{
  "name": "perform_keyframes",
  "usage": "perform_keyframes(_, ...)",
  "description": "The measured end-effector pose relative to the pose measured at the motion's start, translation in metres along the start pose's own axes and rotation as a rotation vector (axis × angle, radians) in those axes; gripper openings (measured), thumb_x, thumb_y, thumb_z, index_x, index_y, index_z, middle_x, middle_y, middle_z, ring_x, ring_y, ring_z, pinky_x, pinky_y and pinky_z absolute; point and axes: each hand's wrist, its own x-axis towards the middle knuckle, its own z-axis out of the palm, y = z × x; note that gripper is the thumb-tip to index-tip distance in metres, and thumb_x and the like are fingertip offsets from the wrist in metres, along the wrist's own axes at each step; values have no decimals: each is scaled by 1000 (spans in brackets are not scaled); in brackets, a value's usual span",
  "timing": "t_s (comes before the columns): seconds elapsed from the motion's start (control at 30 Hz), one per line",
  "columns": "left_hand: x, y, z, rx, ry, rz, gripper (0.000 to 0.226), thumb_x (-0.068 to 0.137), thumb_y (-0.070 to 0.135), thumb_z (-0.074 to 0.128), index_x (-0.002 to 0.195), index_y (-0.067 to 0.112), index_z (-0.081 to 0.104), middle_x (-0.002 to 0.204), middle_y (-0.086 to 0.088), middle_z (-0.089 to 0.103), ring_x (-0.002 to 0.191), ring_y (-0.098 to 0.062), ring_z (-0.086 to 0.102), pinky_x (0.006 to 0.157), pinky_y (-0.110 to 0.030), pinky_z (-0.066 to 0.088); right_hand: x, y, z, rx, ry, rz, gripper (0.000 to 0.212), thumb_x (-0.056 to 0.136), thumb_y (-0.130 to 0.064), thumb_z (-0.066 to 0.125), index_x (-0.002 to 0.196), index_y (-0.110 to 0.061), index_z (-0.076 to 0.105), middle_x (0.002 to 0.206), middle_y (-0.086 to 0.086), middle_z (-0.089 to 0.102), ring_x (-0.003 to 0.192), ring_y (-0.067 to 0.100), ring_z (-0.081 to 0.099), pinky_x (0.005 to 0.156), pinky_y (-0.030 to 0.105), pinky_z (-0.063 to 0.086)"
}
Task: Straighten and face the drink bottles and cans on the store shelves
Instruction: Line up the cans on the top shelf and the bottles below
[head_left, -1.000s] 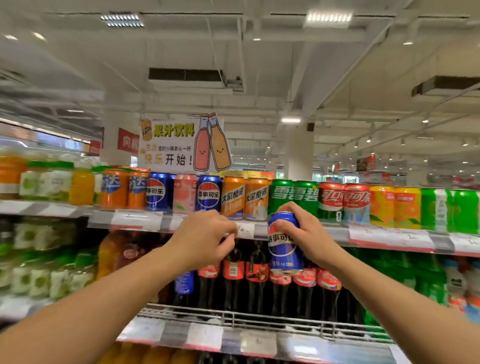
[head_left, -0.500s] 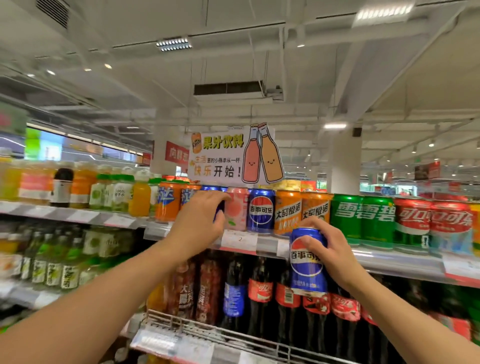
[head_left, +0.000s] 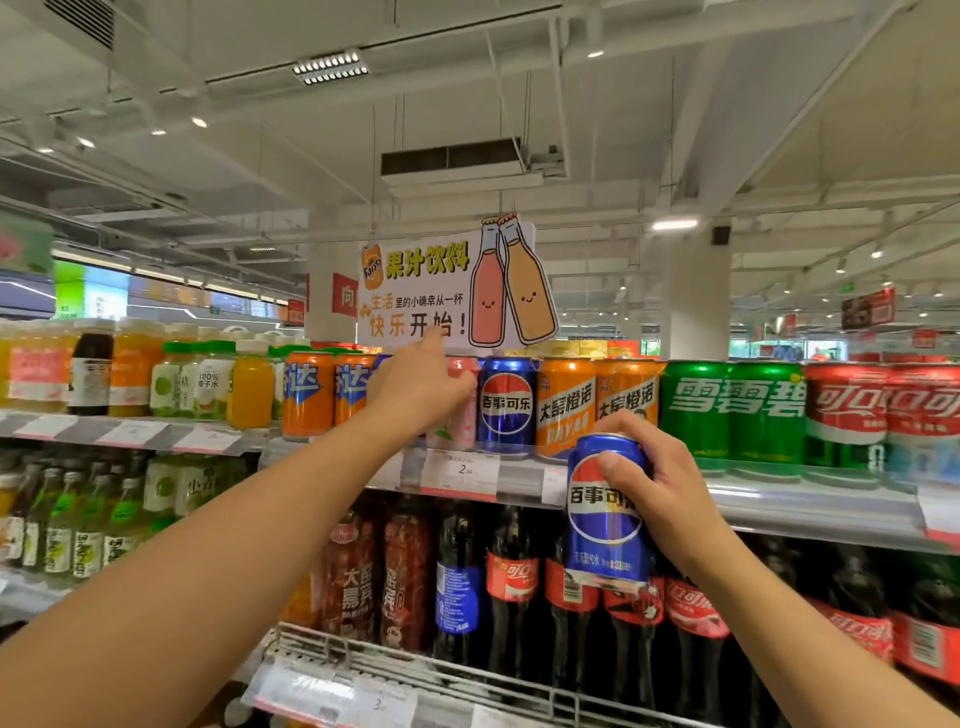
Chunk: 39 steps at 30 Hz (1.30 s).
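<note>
- Juice bottles (head_left: 208, 379): far left of the top shelf (head_left: 810, 493), upright, mixed orange and pale green, labels mostly forward.
- Orange cans (head_left: 307, 395): two, upright, just left of the reaching hand; lettering faces out.
- Left hand (head_left: 415, 387): raised to the can row, fingers curled over the top of a pink can (head_left: 457, 415) and a blue can mostly hidden behind the hand. Whether it actually grips either one cannot be told; the fingertips are out of sight.
- Shelf blue can (head_left: 506, 405): upright in the front row, just right of the pink can, logo square to the aisle.
- Price tag (head_left: 460, 470): on the shelf edge below the pink can.
- Held blue can (head_left: 605, 514): off the shelf, near side, below and right of the shelf blue can; long axis upright with a slight tilt, logo forward.
- Right hand (head_left: 654, 493): grasps the held blue can round its upper part, thumb across the front.
- Key relation, as a judgement: the blue section lies up and left of the held can, beyond the shelf edge; the left hand is the nearer one to that spot and seems to be making room, so the can likely has to rise and go far-left while kept upright.
- Orange-drink, green and red cans (head_left: 727, 410): right along the same shelf, upright, faced.
- Dark bottles (head_left: 511, 587): lower shelf, upright.
</note>
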Motion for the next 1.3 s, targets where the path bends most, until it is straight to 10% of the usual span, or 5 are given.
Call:
perform_keyframes(0.1,5,0,-1,47,-71,-19,79,85,63,59,148,21,38,146,-10,45,122,-35,55,92,-51,55,1,-1,-1,0,-11,8,41,78,-57,59,96,-21,63,89,2,67,78,22,70,68,41,59)
perform_keyframes(0.27,11,-5,-4,5,-89,-2,60,71,67,69,108,20,62,130,-8,50,102,-27,58,87,-45,56,3,-1,-2,-26,-17,21,40,80,-56,58,95,-19,62,85,3,66,76,22,67,71,48,58)
perform_keyframes(0.53,-24,2,-20,-70,52,87,73,72,55,84,122,22,42,102,4,63,91,-20,63,73,-36,54,1,-7,-1,-70,-21,54,32,79,-51,66,99,-26,61,90,-3,67,79,17,67,73,42,59)
perform_keyframes(0.77,-62,-12,-56,-566,272,132,74,70,41,90,128,29,45,120,9,59,102,-8,59,80,-17,50,0,-8,9,-125,-115,109,50,76,-42,88,115,-36,58,105,-8,70,90,12,72,82,34,61)
perform_keyframes(1.3,-121,-69,14,-735,-120,239,63,66,43,90,118,40,55,107,17,69,99,0,67,87,-30,58,56,-67,52,-204,-72,44,45,79,-41,86,114,-34,59,96,-6,74,84,9,72,79,27,59)
